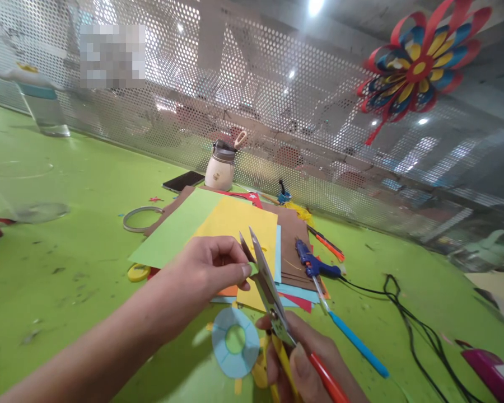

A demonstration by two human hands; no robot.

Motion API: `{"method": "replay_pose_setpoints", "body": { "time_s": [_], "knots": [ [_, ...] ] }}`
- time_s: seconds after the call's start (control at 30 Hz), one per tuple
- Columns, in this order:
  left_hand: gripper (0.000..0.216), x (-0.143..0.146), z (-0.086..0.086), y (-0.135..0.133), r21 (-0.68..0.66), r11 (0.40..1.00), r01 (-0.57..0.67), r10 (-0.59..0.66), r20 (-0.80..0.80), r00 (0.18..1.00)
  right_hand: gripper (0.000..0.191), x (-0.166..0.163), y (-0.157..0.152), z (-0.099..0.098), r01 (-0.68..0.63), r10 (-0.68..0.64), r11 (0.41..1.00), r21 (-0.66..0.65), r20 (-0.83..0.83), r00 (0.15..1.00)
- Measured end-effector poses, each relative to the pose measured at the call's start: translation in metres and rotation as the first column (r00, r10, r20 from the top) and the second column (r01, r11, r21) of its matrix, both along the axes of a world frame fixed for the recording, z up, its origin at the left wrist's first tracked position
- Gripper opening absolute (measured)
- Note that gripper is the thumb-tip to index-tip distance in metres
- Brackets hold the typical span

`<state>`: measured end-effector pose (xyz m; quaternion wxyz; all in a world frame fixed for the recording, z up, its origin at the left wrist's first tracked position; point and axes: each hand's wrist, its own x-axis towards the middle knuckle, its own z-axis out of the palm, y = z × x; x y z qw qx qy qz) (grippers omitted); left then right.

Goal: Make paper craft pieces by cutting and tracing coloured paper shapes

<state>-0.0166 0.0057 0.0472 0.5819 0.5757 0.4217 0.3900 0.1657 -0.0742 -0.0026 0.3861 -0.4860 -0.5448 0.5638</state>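
My left hand (212,263) pinches a tiny green paper scrap (252,270) between thumb and fingertips, holding it at the blades of a pair of scissors (265,280). My right hand (306,364) grips the scissors' yellow and red handles near the bottom edge, blades parted and pointing up and away. Below the hands a light blue paper ring (234,341) lies on the green table (67,257). Just behind the hands sits a stack of coloured paper sheets (231,224), with yellow and light green on top.
A blue glue gun (313,263) with a black cord (407,319) lies right of the stack, beside a blue pen (353,338) and an orange pen (327,244). A beige bottle (220,165), phone (183,181), tape ring (140,218) and yellow tape roll (138,272) sit around. A paper flower (420,61) hangs on the perforated wall.
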Motion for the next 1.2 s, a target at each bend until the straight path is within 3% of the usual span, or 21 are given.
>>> {"method": "replay_pose_setpoints", "body": {
  "time_s": [0.3,0.8,1.0,1.2],
  "knots": [
    [0.013,0.003,-0.005,-0.001,-0.022,1.0,-0.002,0.003,0.057,0.998,0.075,0.003,0.001,-0.01,-0.027,0.023,0.997,0.066,0.055,0.998],
    [0.012,0.003,-0.005,-0.001,-0.033,0.999,-0.005,0.006,0.044,0.999,0.07,0.007,0.005,-0.02,-0.046,0.045,0.998,-0.035,-0.034,0.998],
    [0.01,0.003,-0.005,0.002,-0.061,0.998,-0.009,0.014,0.078,0.997,0.07,0.004,0.003,-0.011,-0.037,0.037,0.999,0.008,0.004,0.999],
    [0.012,0.005,-0.009,0.002,-0.132,0.991,-0.023,0.052,0.219,0.974,0.067,0.006,0.001,-0.003,-0.046,0.037,0.993,-0.109,-0.077,0.996]
  ]
}}
